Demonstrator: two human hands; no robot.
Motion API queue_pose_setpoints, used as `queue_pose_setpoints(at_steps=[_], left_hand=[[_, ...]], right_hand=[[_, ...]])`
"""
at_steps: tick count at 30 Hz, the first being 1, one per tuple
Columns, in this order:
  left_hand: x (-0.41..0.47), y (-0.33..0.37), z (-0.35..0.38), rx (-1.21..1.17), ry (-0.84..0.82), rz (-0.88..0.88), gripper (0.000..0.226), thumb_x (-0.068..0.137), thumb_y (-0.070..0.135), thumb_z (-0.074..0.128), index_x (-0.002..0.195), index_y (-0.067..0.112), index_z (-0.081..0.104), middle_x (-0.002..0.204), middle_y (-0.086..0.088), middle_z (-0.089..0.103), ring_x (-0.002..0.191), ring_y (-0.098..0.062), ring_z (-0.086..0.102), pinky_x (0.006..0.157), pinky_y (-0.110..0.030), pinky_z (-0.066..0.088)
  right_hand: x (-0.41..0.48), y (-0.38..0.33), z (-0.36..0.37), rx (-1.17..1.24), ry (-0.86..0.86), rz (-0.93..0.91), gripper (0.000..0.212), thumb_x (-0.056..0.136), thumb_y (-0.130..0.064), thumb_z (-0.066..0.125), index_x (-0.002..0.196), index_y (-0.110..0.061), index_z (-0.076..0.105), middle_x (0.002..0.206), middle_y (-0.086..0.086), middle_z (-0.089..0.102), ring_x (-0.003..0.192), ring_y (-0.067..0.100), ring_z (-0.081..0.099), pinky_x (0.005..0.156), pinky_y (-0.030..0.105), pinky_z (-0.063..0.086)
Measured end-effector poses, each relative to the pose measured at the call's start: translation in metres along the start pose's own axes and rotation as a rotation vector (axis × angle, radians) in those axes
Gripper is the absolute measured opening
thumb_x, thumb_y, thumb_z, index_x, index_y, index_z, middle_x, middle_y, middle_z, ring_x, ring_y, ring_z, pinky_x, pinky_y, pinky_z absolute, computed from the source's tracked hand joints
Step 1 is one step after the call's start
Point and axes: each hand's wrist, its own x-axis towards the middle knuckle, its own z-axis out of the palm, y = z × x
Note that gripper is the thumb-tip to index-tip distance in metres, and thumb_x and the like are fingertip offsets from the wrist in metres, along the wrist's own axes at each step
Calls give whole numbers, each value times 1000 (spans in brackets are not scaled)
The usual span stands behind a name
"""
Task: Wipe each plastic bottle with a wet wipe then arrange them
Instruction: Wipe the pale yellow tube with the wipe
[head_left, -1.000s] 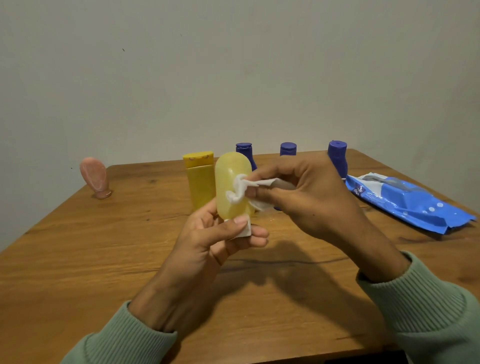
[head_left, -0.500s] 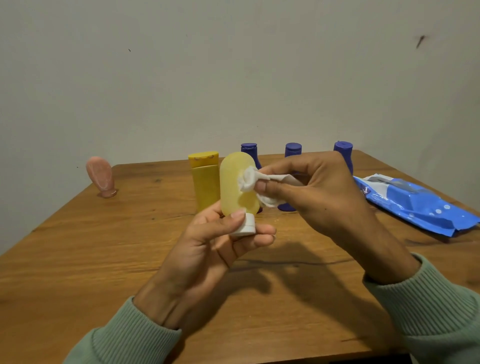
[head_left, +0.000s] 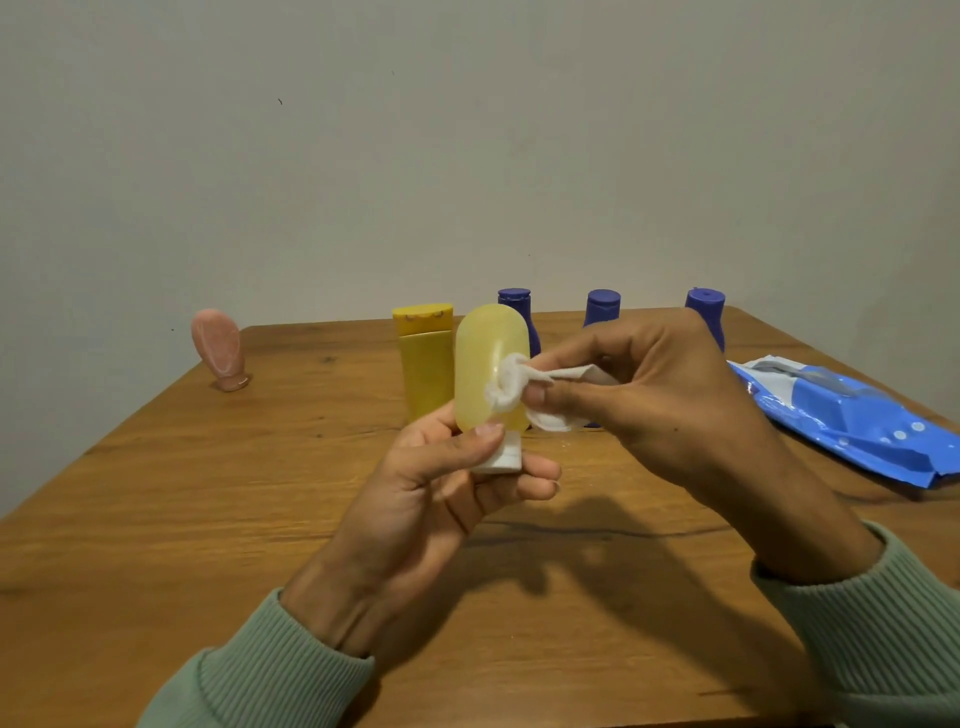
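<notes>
- mostly hidden behind pale bottle (head_left: 485, 364): left blue bottle (head_left: 514, 301), only its cap plain.
- largely covered by right hand (head_left: 649, 395): bodies of middle blue bottle (head_left: 602, 306) and right blue bottle (head_left: 705, 312).
- tucked among right fingers: far end of wipe (head_left: 509, 387).
- partly covered by left hand (head_left: 441, 483): white cap (head_left: 504, 457).
- cut off at right edge: pack (head_left: 857, 421); print too small to read.
- cut off at bottom edge: left sleeve (head_left: 270, 686), right sleeve (head_left: 872, 634).

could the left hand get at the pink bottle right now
Not yet, probably: the left hand grips the pale yellow bottle. Otherwise bare table lies between it and the pink bottle.
</notes>
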Motion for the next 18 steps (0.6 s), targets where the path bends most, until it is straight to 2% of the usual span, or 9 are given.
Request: queue_pose_setpoints(at_steps=[2, 6, 9, 13, 18], left_hand=[[-1, -1, -1, 51, -2, 6, 36, 79, 9, 61, 113, 1, 66, 85, -28, 67, 68, -28, 67, 69, -34, 59], [-1, -4, -1, 285, -33, 2, 48, 80, 16, 66, 124, -1, 56, 106, -25, 68, 74, -27, 66, 73, -34, 57], [0, -6, -1, 363, -17, 41, 43, 81, 15, 64, 121, 2, 57, 99, -17, 72, 75, -26, 66, 72, -33, 57], [1, -10, -3, 397, -10, 84, 39, 84, 12, 62, 122, 6, 58, 93, -13, 71, 77, -28, 65, 71, -33, 57], [0, -14, 0, 512, -44, 104, 36, 83, 11, 64, 118, 4, 58, 102, -12, 70, 77, -27, 66, 70, -36, 57]], right_hand=[[0, -2, -2, 0, -34, -10, 12, 71, -15, 76, 82, -21, 73, 78, -9, 72, 73, 5, 68, 58, 15, 53], [1, 2, 1, -40, 118, -15, 12, 73, -17, 76, 84, -23, 73, 78, -11, 71, 75, 1, 67, 61, 15, 54], [1, 4, 5, -123, 150, -42, 14, 75, -20, 75, 89, -21, 73, 86, -9, 69, 76, 0, 65, 62, 15, 54], [-3, 0, 9, -238, 1, -120, 16, 77, -19, 73, 93, -20, 74, 85, -11, 66, 78, 0, 61, 60, 10, 50], [1, 6, 8, -329, 256, -231, 18, 78, -19, 74, 95, -19, 72, 80, -13, 60, 81, -2, 57, 64, 4, 42]])
